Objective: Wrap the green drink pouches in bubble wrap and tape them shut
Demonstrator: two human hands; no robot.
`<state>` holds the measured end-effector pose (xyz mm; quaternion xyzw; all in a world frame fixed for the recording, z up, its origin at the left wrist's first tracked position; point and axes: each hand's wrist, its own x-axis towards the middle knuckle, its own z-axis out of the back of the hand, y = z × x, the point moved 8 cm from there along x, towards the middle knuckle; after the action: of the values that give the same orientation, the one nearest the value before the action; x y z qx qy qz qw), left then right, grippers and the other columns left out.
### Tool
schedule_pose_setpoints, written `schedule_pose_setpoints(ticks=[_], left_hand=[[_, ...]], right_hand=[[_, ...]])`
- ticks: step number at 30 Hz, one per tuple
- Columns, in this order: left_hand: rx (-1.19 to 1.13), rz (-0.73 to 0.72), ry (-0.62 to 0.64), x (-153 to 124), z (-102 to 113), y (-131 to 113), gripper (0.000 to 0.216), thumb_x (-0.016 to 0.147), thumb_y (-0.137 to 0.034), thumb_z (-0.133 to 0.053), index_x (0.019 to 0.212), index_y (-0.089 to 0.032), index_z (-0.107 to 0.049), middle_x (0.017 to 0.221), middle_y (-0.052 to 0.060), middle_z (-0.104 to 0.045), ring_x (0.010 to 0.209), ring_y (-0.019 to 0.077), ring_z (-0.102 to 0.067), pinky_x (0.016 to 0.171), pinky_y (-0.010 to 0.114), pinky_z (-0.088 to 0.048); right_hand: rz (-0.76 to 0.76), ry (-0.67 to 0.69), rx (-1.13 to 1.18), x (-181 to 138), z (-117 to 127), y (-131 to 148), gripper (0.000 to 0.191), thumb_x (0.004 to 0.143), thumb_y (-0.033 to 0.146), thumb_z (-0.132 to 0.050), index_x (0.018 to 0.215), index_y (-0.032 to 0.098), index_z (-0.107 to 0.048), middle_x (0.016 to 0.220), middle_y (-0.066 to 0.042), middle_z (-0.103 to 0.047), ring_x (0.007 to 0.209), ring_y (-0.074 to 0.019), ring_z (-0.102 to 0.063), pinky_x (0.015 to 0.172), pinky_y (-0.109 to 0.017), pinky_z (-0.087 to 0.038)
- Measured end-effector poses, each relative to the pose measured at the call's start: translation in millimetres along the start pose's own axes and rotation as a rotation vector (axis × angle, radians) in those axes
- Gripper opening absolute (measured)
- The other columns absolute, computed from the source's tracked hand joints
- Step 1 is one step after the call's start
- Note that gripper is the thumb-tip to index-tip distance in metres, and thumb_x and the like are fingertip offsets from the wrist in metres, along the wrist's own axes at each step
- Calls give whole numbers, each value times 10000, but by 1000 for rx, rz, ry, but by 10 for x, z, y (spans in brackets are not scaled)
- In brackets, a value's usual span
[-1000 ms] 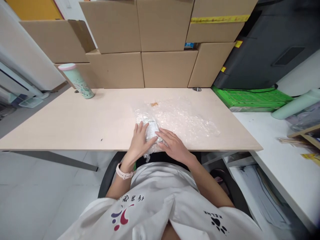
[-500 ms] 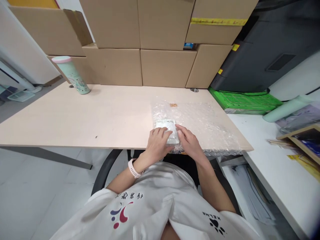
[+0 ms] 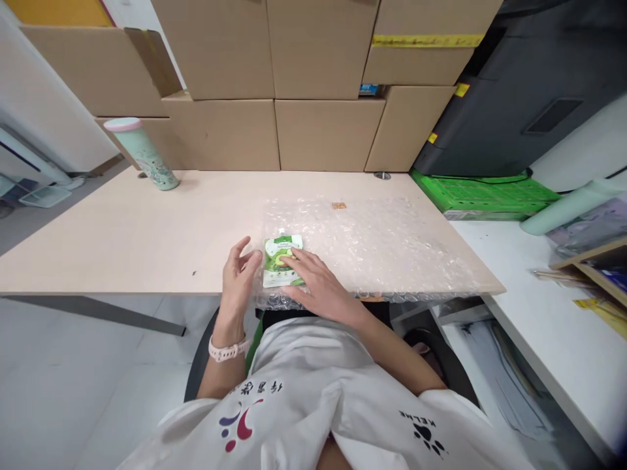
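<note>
Green pouch (image 3: 274, 264), partly beneath flat, unclenched right hand (image 3: 321, 287), just beside released left hand (image 3: 238, 277)

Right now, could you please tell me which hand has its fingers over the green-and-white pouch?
The right hand: its fingers overlap the front of the pouch, whereas the left hand, wearing the pale wristband, is beside it.
</note>
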<state>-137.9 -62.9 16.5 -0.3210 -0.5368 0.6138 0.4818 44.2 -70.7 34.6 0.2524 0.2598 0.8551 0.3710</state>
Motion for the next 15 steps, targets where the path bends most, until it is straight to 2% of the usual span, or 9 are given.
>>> schedule_pose_setpoints(ticks=[3,5,7,10,15], left_hand=[[248,6,-26,104,177,158,495,848,-384,-661,1328,-318,-561,1121,76,-690,847,240,-668,749,423,-559],[305,-37,24,123,164,194,435,857,-349,-632,1289,-302,-595,903,53,-692,701,216,-634,662,395,-537],[282,-82,69,118,116,203,397,868,-337,-612,1263,-300,-611,797,36,-656,651,208,-616,614,375,-524],[250,-126,50,117,96,210,339,863,-308,-606,1201,-306,-634,745,22,-613,613,196,-590,558,357,-508],[176,-137,47,149,84,284,292,861,-307,-610,1151,-305,-642,701,11,-577,550,168,-560,455,302,-454]], right_hand=[[-48,0,-150,-39,-195,-45,606,958,429,-576,1516,259,-412,1640,-106,-276,1529,-362,-200,1183,-623,-328],[-41,-30,-185,-54,-219,-52,549,981,364,-535,1510,267,-422,1630,-92,-302,1526,-348,-216,1184,-600,-358],[-20,-53,-189,-45,-210,-61,504,1003,326,-474,1503,282,-428,1610,-73,-349,1513,-325,-267,1175,-576,-397],[8,-94,-180,9,-185,-93,451,1010,287,-429,1456,270,-487,1555,-83,-439,1451,-335,-392,1140,-580,-447],[28,-161,-174,107,-197,-73,424,1026,236,-300,1320,299,-598,1396,-68,-609,1306,-341,-554,978,-616,-546]])
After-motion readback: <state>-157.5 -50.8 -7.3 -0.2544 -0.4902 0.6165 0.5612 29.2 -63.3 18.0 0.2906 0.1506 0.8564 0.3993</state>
